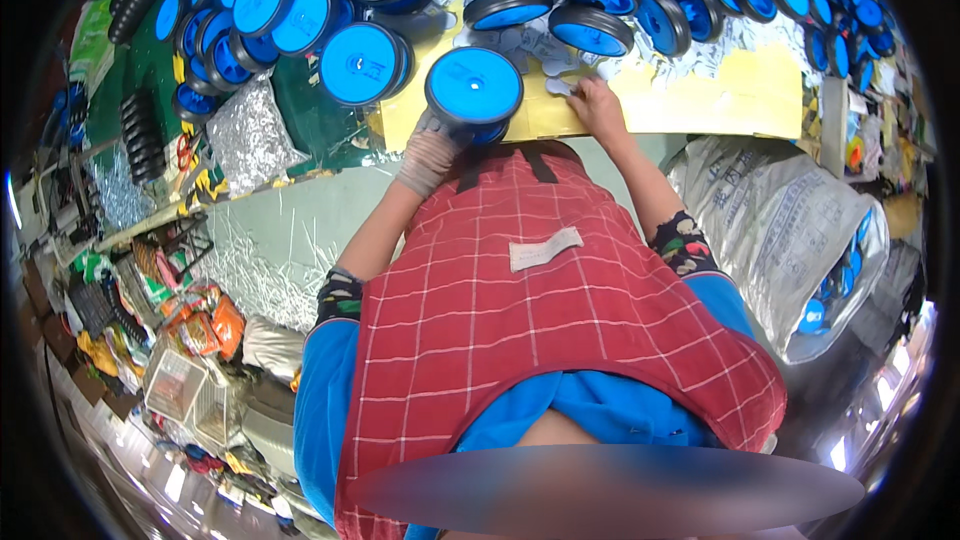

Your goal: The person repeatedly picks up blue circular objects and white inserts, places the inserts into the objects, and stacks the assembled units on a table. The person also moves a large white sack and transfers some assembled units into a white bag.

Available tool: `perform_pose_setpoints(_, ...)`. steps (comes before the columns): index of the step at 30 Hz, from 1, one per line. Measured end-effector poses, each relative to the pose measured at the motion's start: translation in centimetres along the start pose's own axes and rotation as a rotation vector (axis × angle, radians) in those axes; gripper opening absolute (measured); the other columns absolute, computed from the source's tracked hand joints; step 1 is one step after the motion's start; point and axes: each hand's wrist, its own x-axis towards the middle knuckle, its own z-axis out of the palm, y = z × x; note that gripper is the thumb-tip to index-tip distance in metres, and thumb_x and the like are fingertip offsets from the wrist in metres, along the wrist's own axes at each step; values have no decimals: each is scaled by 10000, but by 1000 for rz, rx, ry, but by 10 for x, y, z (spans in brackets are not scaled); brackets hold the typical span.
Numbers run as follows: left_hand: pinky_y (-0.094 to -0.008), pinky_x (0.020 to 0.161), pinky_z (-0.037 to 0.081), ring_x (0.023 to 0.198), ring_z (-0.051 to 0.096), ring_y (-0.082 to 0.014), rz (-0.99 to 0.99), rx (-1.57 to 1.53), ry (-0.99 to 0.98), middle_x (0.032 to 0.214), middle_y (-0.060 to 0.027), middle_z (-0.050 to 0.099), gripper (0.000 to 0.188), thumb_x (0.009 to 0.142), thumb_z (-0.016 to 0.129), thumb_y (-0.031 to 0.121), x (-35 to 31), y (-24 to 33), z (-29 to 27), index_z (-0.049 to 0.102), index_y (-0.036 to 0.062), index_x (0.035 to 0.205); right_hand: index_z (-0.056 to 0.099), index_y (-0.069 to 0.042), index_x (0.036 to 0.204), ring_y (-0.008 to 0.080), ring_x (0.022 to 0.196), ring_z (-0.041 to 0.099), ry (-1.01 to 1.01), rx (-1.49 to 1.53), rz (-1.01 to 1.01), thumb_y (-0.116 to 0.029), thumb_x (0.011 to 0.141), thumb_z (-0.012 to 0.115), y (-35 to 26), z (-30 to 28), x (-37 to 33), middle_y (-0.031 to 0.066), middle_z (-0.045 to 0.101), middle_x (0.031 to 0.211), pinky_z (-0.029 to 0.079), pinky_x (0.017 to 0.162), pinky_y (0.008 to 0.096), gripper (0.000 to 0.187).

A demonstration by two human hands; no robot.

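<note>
My left hand (432, 155), in a thin pale glove, grips a blue wheel with a black tyre (474, 85) from its near left side. The wheel is over the front part of a yellow board (690, 115), its blue face turned up. Further right, my bare right hand (597, 108) is over the board with its fingers pinched together. Right at those fingertips is a pale flat piece (558, 86), like a small label; whatever the fingers hold is too small to make out. Several similar pale pieces (545, 45) lie scattered beyond.
Many blue wheels (360, 62) are heaped along the far side of the green table (325, 130). A clear bag of small silvery parts (255, 135) and a stack of black rings (142, 137) sit at left. A large plastic sack (770, 210) with blue parts stands at right.
</note>
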Motion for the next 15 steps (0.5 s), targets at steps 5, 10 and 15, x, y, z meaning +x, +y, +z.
perform_pose_setpoints(5,-394,978,461,1153,574,-321,-396,-57,-677,1198,-151,623,349,872,576,146,20,15,-25,609,117,1218,536,91,1211,180,665,692,-100,548,542,-128,878,662,-27,2,-9,173,703,820,528,551,322,419)
perform_pose_setpoints(10,-410,927,475,990,633,-344,-766,-555,363,1121,-224,641,400,964,526,233,-30,-1,13,507,-12,1280,574,-25,1211,268,916,667,-125,135,128,-97,841,656,-40,-16,-8,131,665,1085,541,757,372,386)
perform_pose_setpoints(15,-349,900,452,1015,597,-269,-780,-958,176,1066,-202,628,468,968,544,310,29,-24,-41,521,-39,1279,633,-89,1096,281,1147,551,-136,-104,-446,-14,872,523,-25,11,23,58,611,1212,484,931,367,261)
